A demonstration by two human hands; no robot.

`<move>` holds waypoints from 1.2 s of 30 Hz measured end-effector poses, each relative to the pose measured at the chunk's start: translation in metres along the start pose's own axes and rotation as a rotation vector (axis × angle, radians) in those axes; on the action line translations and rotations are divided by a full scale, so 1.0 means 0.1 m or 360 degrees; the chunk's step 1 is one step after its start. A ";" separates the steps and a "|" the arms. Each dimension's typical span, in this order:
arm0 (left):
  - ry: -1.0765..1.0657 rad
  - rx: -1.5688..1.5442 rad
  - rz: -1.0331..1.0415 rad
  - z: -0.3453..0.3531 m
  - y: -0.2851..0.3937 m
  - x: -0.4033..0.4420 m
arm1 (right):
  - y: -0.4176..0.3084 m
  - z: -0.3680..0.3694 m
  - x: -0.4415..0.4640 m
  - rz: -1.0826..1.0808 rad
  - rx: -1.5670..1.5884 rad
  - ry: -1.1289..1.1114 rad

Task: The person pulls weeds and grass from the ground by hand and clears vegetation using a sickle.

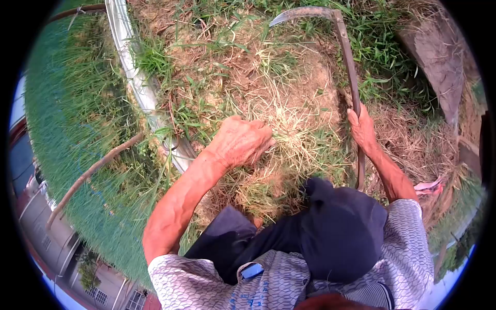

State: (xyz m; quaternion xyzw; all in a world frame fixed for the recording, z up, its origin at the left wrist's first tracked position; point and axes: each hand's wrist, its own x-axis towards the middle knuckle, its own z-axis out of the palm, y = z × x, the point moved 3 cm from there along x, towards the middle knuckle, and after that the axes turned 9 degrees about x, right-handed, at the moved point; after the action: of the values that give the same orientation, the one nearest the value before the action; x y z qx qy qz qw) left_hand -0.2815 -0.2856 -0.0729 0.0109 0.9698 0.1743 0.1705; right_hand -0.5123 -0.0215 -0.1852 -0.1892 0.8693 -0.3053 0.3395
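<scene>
My right hand point(363, 130) is wrapped round the dark wooden handle of a sickle point(347, 49). Its curved blade points left at the top of the view, above the grass. My left hand point(242, 140) is closed, knuckles up, low over the ground beside a clump of pale, dry grass point(289, 129). Whatever its fingers may hold is hidden beneath the hand. A smaller tuft of grass point(279, 64) grows farther ahead, under the blade.
A white plastic-covered edge point(135, 72) runs along the left, with dense tall green plants point(77, 119) beyond it. A bent stick point(95, 168) leans there. Leafy weeds point(382, 51) and a grey sheet point(436, 57) lie to the right. My bent knees point(341, 232) are close below.
</scene>
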 end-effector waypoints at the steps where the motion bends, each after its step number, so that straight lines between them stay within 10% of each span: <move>1: 0.0140 -0.0014 -0.0018 -0.02 0.06 0.08 | 0.01 -0.01 0.03 -0.0007 -0.0046 -0.0024; 6: 0.0286 0.0269 -0.0593 0.03 -0.41 0.91 | 0.11 0.12 0.03 0.0036 0.0003 -0.0131; 14: 0.0454 0.0174 -0.0481 0.42 -0.95 1.06 | 0.00 0.14 -0.03 -0.0007 0.0231 0.0007; 25: 0.0717 -0.0887 -0.1103 0.18 -1.20 0.82 | 0.25 0.07 -0.32 0.0125 -0.0194 -0.0374; 28: 0.0817 -0.0871 -0.1008 -0.13 -0.93 0.54 | 1.32 -0.60 -1.33 0.0468 -0.0286 -0.0380; 31: 0.0028 -0.0091 -0.0406 -0.05 -0.63 0.66 | 1.38 -0.61 -1.67 0.0687 -0.0095 -0.0253; 36: 0.0468 0.0028 -0.0858 -0.22 -0.76 1.54 | 0.73 -0.31 -1.09 0.0539 0.0224 0.0038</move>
State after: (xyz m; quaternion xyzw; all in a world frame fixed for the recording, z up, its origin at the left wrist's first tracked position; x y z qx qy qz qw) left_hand -0.4313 -0.3515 -0.1299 -0.2707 0.9535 0.1139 0.0683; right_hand -0.4672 0.1036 -0.1633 -0.0123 0.8693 -0.3060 0.3879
